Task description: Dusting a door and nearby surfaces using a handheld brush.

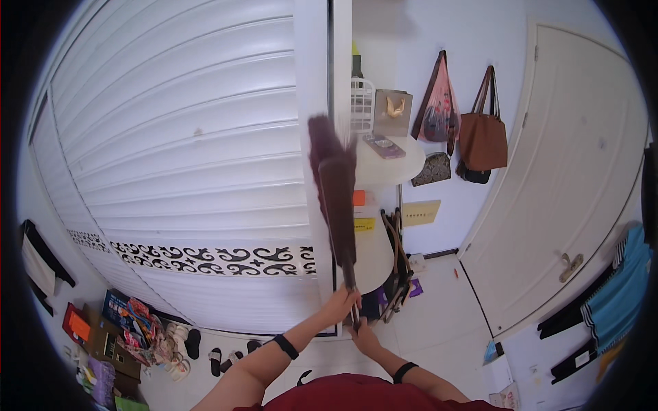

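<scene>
A dark maroon duster (pixel 337 205) with a long fluffy head points up and away from me, its tip slightly blurred. Its head lies across the white vertical edge of the wardrobe door (pixel 199 137); whether it touches cannot be told. My left hand (pixel 340 306) is closed round the handle just below the head. Lower down, my right hand (pixel 363 338) is closed on the handle's end. Both forearms come up from the lower edge, each with a black wristband.
Right of the wardrobe, rounded white shelves (pixel 408 164) hold a phone (pixel 384 146) and a gift bag (pixel 393 109). Bags (pixel 483 140) hang on the wall beside a white door (pixel 548 171). Folding stools (pixel 392 274) stand below. Shoes (pixel 194 344) and boxes (pixel 103 339) lie at lower left.
</scene>
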The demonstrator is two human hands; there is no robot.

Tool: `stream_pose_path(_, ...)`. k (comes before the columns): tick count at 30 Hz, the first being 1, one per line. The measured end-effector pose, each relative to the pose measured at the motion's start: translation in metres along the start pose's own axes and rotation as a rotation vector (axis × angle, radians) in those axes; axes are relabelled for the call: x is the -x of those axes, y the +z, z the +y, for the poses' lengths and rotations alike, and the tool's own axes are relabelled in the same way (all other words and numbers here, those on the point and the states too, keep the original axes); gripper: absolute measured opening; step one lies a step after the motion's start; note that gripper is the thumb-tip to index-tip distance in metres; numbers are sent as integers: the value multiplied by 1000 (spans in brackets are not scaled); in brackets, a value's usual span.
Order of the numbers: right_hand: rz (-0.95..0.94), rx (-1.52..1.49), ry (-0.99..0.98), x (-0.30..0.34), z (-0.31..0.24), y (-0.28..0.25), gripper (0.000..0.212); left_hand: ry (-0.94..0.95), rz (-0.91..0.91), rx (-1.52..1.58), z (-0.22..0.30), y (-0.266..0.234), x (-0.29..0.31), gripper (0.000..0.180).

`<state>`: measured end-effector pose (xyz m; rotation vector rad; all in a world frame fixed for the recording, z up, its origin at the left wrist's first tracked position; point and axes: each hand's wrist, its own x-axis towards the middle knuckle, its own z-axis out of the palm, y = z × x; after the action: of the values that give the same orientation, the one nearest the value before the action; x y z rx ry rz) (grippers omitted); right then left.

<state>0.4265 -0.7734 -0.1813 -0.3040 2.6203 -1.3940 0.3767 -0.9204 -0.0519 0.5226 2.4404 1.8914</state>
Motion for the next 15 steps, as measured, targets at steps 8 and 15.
stream_pose_path(8,160,-42,-8,-47,-54,-39,37,30,114,-153,78,-20,-46,23)
stream_pose_path(15,226,-72,-185,-79,-149,-76,34,224,94,-123,181,-69,-75,10)
